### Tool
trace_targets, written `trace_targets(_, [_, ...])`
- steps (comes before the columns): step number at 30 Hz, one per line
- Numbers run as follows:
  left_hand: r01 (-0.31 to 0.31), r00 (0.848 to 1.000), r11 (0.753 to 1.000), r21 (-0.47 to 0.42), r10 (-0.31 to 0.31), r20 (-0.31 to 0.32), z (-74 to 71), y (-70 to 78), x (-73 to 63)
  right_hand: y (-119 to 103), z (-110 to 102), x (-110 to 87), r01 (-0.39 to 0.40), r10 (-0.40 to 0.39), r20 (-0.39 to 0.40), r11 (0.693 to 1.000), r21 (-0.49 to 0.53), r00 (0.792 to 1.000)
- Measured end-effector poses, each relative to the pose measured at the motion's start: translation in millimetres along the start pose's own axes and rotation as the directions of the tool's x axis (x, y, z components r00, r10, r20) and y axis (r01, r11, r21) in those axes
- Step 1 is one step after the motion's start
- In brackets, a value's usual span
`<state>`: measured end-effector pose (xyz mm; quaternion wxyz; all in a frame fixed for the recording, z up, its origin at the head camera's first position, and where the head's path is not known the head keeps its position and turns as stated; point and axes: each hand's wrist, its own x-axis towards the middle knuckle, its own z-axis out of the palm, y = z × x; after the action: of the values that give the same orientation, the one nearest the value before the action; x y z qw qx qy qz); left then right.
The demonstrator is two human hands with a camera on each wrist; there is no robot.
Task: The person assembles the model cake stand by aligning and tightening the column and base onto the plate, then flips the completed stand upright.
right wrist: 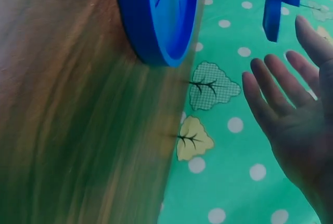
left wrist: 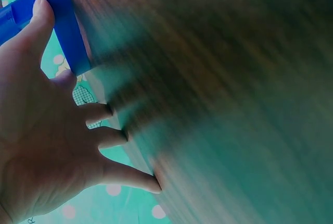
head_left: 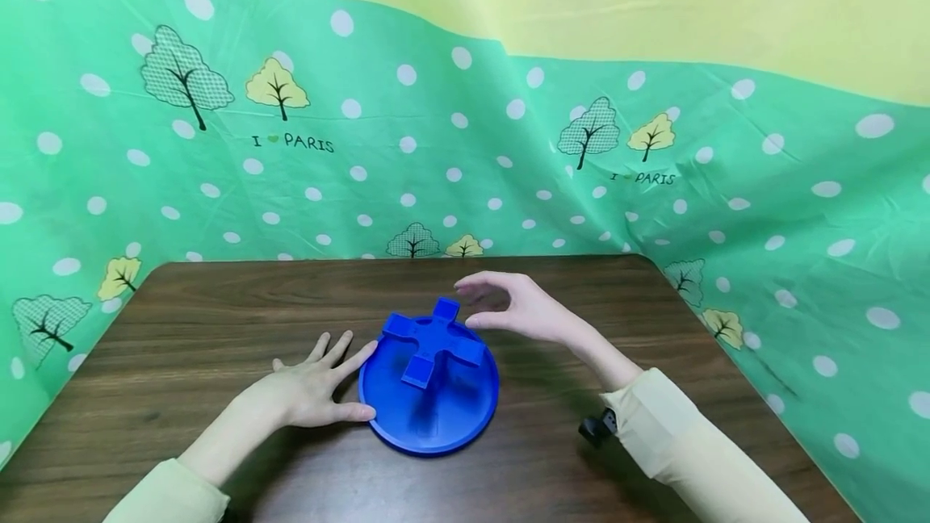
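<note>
On the wooden table stands a round blue base (head_left: 465,418) with a raised rim. A blue cross-shaped top (head_left: 434,339) with four flat arms sits above it on a post, partly hidden beneath the cross. My left hand (head_left: 312,392) rests at the base's left side, fingers spread, with thumb and forefinger touching the rim. The left wrist view shows that same hand (left wrist: 57,125) against the rim (left wrist: 62,26). My right hand (head_left: 525,309) hovers just right of the cross, fingers loosely bent and holding nothing. In the right wrist view this hand (right wrist: 299,109) is apart from the blue piece (right wrist: 140,21).
The dark wooden table (head_left: 240,305) reaches back to a green and yellow cloth (head_left: 407,127) with white dots and printed trees. A small black device (head_left: 599,428) is at the right cuff. Cloth also hangs along both sides.
</note>
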<state>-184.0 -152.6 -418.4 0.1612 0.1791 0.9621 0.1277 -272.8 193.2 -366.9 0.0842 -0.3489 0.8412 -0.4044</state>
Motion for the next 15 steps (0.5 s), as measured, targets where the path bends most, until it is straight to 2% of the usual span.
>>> trace_targets(7, [0.001,1.000,1.000,0.004,-0.001,0.007,2.2,-0.1,2.7,3.3,9.6,24.7,-0.024,0.028,0.130,0.999,-0.034,0.991])
trace_targets(15, [-0.001,1.000,1.000,0.004,0.001,0.006,0.7,-1.7,2.3,5.1,8.1,30.4,-0.016,0.021,0.145,0.999,-0.036,0.989])
